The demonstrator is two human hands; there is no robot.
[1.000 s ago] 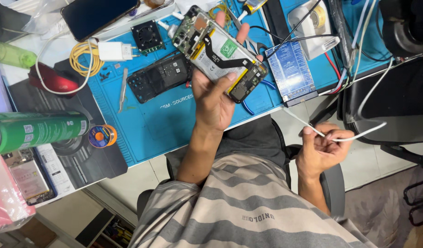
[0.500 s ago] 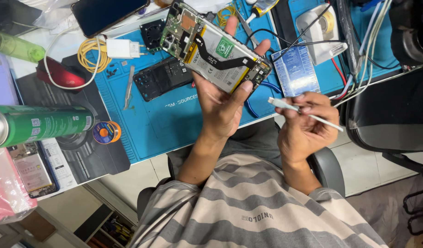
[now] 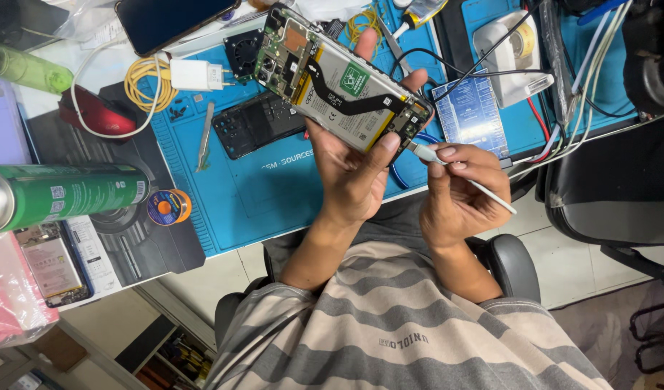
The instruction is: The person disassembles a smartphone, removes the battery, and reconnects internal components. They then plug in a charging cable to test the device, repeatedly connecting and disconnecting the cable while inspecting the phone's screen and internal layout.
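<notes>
There is one view, from a camera worn on the head, looking steeply down past the person's own chest. The striped shirt [image 3: 411,332] fills the frame from 5 to 7 o'clock, so the body enters from the bottom edge and the forearms run up toward the centre. The left hand [image 3: 354,173] and right hand [image 3: 455,191] sit close, just above centre. The blue mat [image 3: 267,195] on the desk spreads from 9 to 1 o'clock, tilted so its near edge climbs to the right. Floor and a chair [image 3: 606,188] show at 3 to 4 o'clock. No second view shares this scene.
</notes>
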